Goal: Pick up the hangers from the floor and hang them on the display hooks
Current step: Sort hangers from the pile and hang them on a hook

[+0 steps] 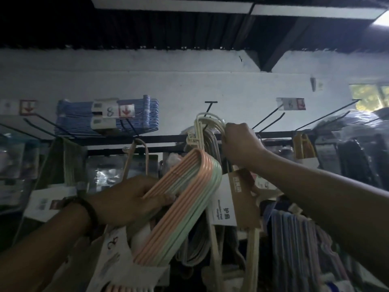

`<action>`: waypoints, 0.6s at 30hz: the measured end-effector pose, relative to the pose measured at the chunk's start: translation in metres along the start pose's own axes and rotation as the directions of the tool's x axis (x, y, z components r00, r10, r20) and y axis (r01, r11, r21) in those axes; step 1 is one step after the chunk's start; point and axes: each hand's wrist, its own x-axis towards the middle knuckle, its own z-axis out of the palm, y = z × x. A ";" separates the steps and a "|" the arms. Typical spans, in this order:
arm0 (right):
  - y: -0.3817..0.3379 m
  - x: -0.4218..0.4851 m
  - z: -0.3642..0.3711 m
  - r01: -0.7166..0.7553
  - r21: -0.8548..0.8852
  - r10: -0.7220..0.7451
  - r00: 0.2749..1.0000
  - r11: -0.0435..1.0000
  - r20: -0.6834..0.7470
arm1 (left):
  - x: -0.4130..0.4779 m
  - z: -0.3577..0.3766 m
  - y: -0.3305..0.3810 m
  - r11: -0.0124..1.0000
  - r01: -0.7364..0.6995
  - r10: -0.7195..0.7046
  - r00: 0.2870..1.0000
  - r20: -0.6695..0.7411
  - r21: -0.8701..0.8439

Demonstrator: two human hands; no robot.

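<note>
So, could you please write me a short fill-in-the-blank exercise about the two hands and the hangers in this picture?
The left hand grips the two-tone hanger bundle, peach and ___.
The right hand grips the cream hangers, held ___ than the left hand.
The price tag before the blue hangers reads ___.
Missing words: green; higher; 8.

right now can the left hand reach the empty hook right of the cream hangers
Probably not: the right hand gripping the cream hangers blocks the empty hook, and the left hand holds pink-and-green hangers.
</note>
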 end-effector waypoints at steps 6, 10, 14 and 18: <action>-0.008 0.034 0.006 -0.057 0.079 0.063 0.996 0.995 -0.067 | 0.029 -0.009 -0.003 0.996 0.007 -0.004 0.999 -0.032 0.093; -0.008 0.044 0.013 -0.068 0.118 0.077 0.994 0.991 -0.078 | 0.052 -0.003 -0.003 0.997 -0.008 0.013 0.998 -0.061 0.082; 0.005 0.051 0.047 -0.092 0.123 0.097 0.995 0.988 -0.036 | 0.070 0.009 -0.003 0.993 0.008 0.002 0.997 -0.082 0.122; 0.010 0.060 0.057 -0.148 0.240 0.145 0.989 0.959 0.028 | 0.082 0.014 -0.005 0.991 0.060 -0.047 0.994 -0.100 0.122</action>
